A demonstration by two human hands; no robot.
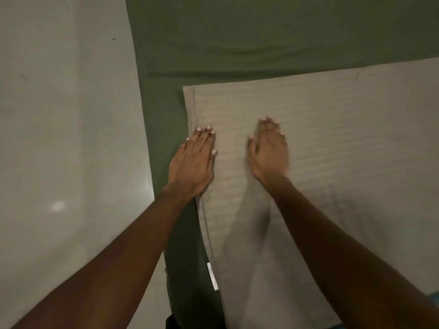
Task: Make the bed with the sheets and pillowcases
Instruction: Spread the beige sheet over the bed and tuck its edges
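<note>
A beige striped pillow in its pillowcase (332, 143) lies flat on the bed, over a dark green sheet (261, 39) that covers the mattress. My left hand (193, 160) lies flat with straight fingers on the pillow's left edge. My right hand (268, 150) presses flat on the pillow a little to the right, slightly blurred. A small white label (212, 276) sticks out from the pillowcase's left seam near the bottom.
A pale floor (66, 138) fills the left side, beside the bed's left edge. A sliver of blue (433, 295) shows at the lower right border.
</note>
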